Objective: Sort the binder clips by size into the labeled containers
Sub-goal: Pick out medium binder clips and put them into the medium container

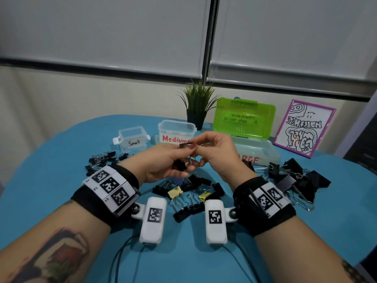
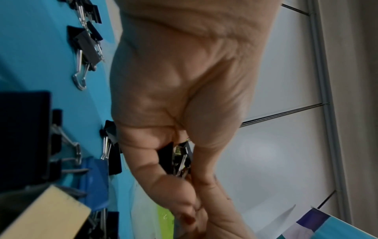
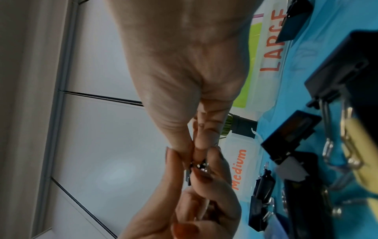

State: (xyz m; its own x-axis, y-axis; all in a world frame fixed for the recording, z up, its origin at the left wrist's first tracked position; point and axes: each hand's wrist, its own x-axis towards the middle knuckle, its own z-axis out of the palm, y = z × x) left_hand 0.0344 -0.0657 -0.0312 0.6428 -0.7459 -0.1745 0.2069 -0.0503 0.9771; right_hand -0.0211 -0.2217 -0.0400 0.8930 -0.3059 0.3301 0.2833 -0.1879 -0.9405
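Note:
Both hands meet above the middle of the blue table (image 1: 61, 160). My left hand (image 1: 181, 154) cups a few black binder clips (image 1: 180, 164) in its curled fingers; their silver handles show in the left wrist view too (image 2: 180, 161). Its thumb and forefinger pinch one more small black clip (image 1: 184, 145). My right hand (image 1: 199, 145) pinches that same clip (image 3: 196, 166) from the other side. Behind the hands stand the clear "Small" box (image 1: 132, 139), the "Medium" box (image 1: 176, 129) and the "LARGE" box (image 1: 259, 150) with its green lid (image 1: 243, 119) raised.
Small clips lie at the left (image 1: 102, 158), medium ones, some yellow, under the hands (image 1: 189, 193), and large ones at the right (image 1: 293, 178). A potted plant (image 1: 199, 105) and a framed drawing (image 1: 304, 129) stand at the back. Cables trail toward me.

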